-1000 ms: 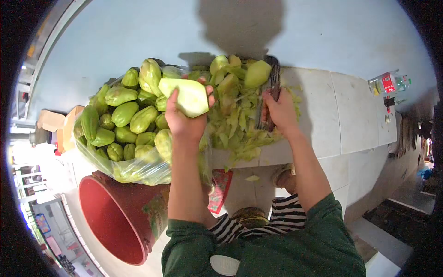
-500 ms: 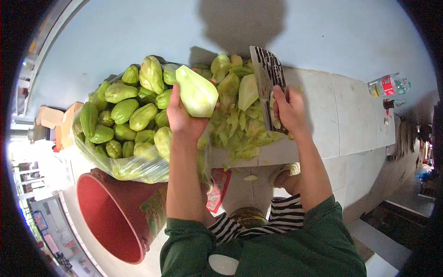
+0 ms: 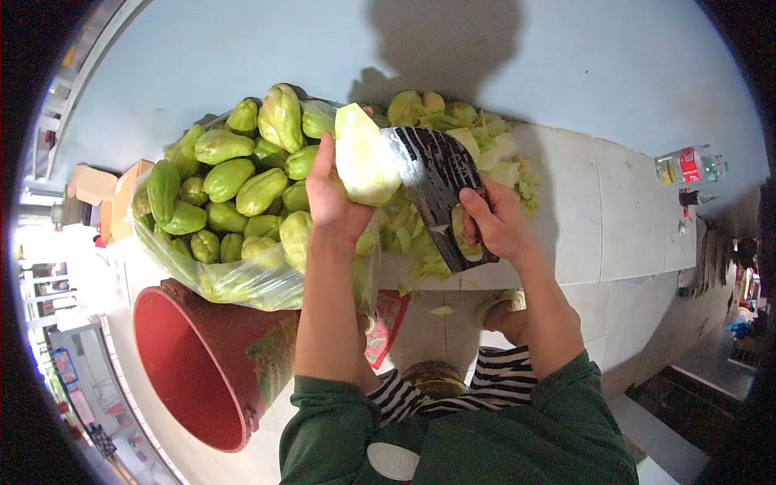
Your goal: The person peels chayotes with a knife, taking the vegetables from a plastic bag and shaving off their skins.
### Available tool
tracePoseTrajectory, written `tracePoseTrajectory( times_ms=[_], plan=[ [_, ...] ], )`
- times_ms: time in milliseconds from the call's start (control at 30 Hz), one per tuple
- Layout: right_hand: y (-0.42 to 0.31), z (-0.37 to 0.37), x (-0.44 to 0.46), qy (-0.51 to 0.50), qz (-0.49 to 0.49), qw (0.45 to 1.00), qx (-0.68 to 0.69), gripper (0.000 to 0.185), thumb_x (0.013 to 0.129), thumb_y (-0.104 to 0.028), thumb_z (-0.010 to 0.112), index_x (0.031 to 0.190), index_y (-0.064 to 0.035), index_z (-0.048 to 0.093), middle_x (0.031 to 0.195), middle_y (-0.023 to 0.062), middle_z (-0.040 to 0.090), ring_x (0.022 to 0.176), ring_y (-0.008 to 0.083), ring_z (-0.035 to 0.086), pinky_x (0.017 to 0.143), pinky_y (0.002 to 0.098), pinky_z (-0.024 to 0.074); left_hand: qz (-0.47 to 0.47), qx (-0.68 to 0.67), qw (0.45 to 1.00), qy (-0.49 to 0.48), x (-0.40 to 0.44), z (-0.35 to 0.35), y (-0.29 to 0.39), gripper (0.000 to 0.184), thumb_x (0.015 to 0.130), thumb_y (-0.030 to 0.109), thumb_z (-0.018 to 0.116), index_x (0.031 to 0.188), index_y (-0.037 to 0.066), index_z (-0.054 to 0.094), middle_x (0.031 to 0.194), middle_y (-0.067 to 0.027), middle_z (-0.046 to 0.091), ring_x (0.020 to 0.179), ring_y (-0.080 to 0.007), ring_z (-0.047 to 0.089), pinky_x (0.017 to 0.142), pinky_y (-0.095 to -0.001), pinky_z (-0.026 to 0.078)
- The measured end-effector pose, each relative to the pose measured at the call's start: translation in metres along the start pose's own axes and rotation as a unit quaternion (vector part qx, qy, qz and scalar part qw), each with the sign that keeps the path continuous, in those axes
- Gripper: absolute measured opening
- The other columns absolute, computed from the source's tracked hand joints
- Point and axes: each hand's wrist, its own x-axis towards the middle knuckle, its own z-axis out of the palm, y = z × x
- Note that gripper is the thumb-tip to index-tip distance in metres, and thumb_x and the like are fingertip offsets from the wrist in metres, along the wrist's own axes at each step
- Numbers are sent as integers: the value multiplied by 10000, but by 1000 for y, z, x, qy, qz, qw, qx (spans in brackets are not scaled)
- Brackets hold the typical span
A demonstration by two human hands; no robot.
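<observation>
A pale, peeled chayote (image 3: pixel 368 166) rests upright in my left hand (image 3: pixel 338 212), with the fingers curled behind it. My right hand (image 3: pixel 499 220) is closed around the cut-out handle of a broad black cleaver (image 3: pixel 436 171) with pale streaks on its blade. The blade's silvery edge is at the right side of the chayote; whether it touches cannot be told. Green peelings (image 3: pixel 416 246) lie beneath the cleaver. Left of my hands, unpeeled chayotes (image 3: pixel 229 179) fill a clear plastic bag (image 3: pixel 234 293).
A red bucket (image 3: pixel 182 368) lies tilted below the bag. Peeled pieces (image 3: pixel 408 107) and more scraps lie along the wall on the tiled ledge (image 3: pixel 574 210). A plastic bottle with a red label (image 3: pixel 691 166) is at the far right. Cardboard boxes (image 3: pixel 121 198) are at the left.
My right hand has swung the cleaver left and turned it flatter, bringing its blade from apart to beside the chayote. My left hand has shifted slightly right with the chayote.
</observation>
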Motion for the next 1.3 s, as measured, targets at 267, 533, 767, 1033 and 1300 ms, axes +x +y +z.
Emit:
tracePoseTrajectory(
  times_ms=[267,533,767,1033,1300],
  plan=[
    [8,-3,4,53,-26,997,-46,334,951,-335,523,814,-31,541,529,11,509,447,113,486,447,295,389,4,73,997,31,-5,13,1,509,1007,401,266,1305,41,468,1186,-77,579,1019,-226,584,880,-410,493],
    [3,-7,3,42,-7,998,-41,311,940,-307,549,783,-39,549,515,7,503,454,105,482,447,294,384,5,80,997,14,-2,10,-3,519,1008,397,255,1307,26,462,1223,-96,568,1030,-237,582,875,-425,499],
    [1,-7,4,49,-31,993,-106,365,950,-339,523,736,-44,523,504,16,497,448,111,476,449,287,372,9,92,995,34,-3,13,-4,517,996,409,297,1280,20,486,1172,-103,594,1004,-237,593,885,-396,484],
    [1,-4,4,45,-6,995,-88,364,943,-338,526,744,-33,540,511,25,511,447,131,497,456,313,392,-2,78,995,54,-2,10,-12,506,982,416,365,1275,25,496,1176,-117,604,1036,-258,594,928,-412,458],
    [0,2,5,39,-9,999,-26,371,959,-357,502,743,-56,510,519,-7,490,461,98,475,438,279,375,6,56,991,125,-5,13,-28,480,978,443,387,1257,73,512,1115,-79,621,1007,-245,605,899,-421,472]
  ],
)
